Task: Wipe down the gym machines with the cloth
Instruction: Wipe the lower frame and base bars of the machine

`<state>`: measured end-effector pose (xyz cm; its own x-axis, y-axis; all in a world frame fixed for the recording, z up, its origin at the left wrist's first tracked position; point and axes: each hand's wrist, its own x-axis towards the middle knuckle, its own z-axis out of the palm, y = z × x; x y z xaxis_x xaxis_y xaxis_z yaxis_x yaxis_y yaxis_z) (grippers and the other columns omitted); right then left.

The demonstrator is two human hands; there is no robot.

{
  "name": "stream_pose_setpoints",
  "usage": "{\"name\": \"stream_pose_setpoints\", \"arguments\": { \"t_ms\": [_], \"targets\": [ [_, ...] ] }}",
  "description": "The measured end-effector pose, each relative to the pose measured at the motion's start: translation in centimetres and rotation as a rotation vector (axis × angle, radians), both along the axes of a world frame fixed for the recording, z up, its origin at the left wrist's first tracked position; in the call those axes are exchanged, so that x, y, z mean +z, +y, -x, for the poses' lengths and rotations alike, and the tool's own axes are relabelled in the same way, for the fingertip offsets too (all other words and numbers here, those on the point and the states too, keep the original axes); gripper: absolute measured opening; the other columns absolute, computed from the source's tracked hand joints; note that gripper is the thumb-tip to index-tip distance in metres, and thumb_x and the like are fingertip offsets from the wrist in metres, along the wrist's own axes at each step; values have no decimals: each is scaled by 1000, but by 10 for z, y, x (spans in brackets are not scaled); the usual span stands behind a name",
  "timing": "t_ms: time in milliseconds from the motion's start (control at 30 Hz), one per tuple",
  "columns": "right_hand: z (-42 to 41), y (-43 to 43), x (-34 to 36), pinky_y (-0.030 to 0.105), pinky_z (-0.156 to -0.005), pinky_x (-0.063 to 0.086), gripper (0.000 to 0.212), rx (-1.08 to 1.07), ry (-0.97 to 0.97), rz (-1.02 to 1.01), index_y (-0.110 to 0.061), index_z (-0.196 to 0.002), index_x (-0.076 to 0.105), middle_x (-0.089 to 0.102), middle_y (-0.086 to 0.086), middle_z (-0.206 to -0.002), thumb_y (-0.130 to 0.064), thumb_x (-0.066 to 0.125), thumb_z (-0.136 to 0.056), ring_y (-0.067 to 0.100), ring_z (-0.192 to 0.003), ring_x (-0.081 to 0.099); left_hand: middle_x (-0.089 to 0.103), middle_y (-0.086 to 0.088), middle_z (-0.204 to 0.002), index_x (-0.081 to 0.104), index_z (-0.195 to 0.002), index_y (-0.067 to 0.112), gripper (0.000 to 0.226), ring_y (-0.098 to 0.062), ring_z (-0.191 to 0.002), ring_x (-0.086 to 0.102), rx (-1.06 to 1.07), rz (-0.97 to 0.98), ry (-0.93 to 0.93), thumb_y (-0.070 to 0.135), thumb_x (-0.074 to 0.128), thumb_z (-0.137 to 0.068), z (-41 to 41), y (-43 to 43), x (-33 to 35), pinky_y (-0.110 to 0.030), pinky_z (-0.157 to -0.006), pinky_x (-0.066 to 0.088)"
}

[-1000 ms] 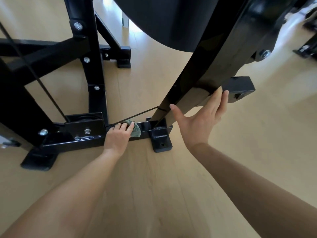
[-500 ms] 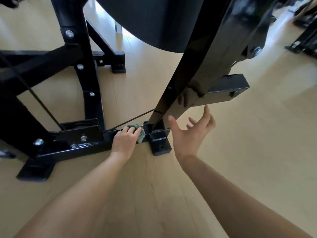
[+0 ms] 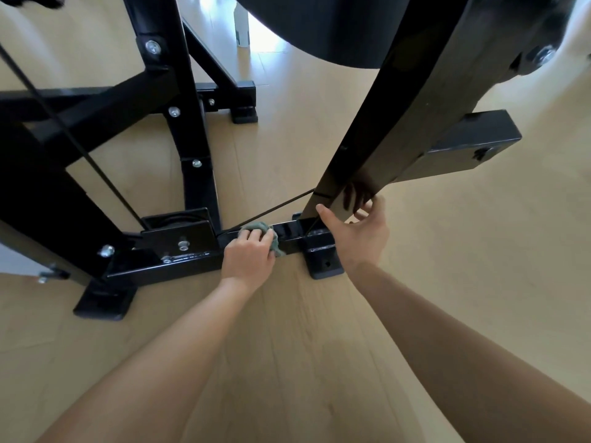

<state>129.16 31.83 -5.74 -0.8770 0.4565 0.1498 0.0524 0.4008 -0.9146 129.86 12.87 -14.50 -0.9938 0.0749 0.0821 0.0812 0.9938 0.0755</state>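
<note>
Gripping the cloth (image 3: 259,227), left hand (image 3: 248,257) presses base bar (image 3: 185,266) (right hand (image 3: 358,238) relaxed).

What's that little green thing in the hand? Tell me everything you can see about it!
It is a small cloth, dull grey-green, soft and crumpled into a wad. Most of it is hidden under the left hand, whose fingers curl over it. Only a bunched top and a corner hanging at the right show. The hand presses it onto the gym machine's black metal base bar, low down by the wooden floor.
</note>
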Motion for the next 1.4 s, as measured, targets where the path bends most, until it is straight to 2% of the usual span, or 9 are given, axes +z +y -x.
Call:
{"name": "stream_pose_setpoints", "arguments": {
  "t_ms": [167, 300, 533, 667, 867, 1000, 1133, 1300, 1400],
  "targets": [
    [1, 2, -1, -3, -63, 40, 62, -4, 8, -25, -51, -94, 42, 57, -31, -91, -66, 87, -55, -13, -88, 59, 67, 5, -130, 55, -144, 29, 48, -20, -119, 59, -115, -73, 51, 44, 56, -99, 25, 25, -1, -38, -85, 53],
    [1, 4, 0, 1, -64, 39, 67, 21, -10, -41, -45, -100, 41, 55, -32, -94, -70, 85, -55, -5, -92, 60, 66, 4, -131, 50, -148, 29, 47, -21, -121, 59, -137, -21, 69, 37, 55, -101, 26, 35, -5, -36, -92, 49],
    [0, 7, 1, -3, -63, 39, 59, 63, -2, -50, -58, -91, 38, 52, -48, -94, -69, 84, -57, -21, -94, 52, 68, -3, -122, 59, -140, 22, 46, -25, -109, 63, -5, 96, 68, 12, 64, -96, -3, -2, -10, -35, -78, 57],
    [1, 15, 1, -3, -62, 41, 63, 113, -14, -65, -49, -97, 40, 59, -33, -88, -70, 85, -57, -13, -92, 58, 66, -6, -119, 65, -129, 16, 30, -25, -107, 60, 66, -2, 46, 11, 56, -101, -12, -28, -8, -36, -76, 57],
    [11, 49, 6, 26, -84, 58, 48, 299, -96, -31, -34, -110, 61, 72, -16, -104, -58, 82, -74, 2, -97, 67, 69, -3, -107, 69, -115, 17, 22, -24, -98, 64, 437, -599, -49, 17, 66, -93, -27, 1, -8, -37, -84, 54],
    [19, 71, 12, 44, -98, 56, 47, 394, -225, 84, -29, -115, 67, 74, -7, -111, -59, 77, -79, 14, -104, 69, 73, -8, -108, 69, -107, 16, 16, -19, -92, 70, 758, -1355, -213, 11, 72, -92, -12, 47, -5, -32, -81, 61],
    [26, 82, 13, 41, -98, 54, 33, 445, -295, 120, -37, -101, 65, 72, -11, -107, -61, 74, -81, 18, -111, 67, 70, -14, -105, 62, -118, 10, 18, -29, -96, 73, 1009, -2025, -401, 11, 64, -100, 7, 91, -6, -39, -83, 63],
    [30, 82, 9, 38, -91, 57, 51, 468, -315, 142, -33, -115, 63, 71, -8, -117, -66, 73, -78, 16, -109, 68, 62, -18, -128, 52, -139, 11, 33, -34, -121, 61, 1043, -2439, -554, 23, 50, -108, 23, 137, -19, -50, -107, 50],
    [30, 84, 8, 37, -91, 57, 44, 473, -307, 147, -36, -106, 64, 72, -11, -113, -67, 73, -76, 12, -102, 72, 49, -17, -149, 46, -147, 12, 39, -35, -140, 46, 1075, -2610, -570, 22, 40, -110, 30, 158, -20, -50, -117, 39]
  ]
}}
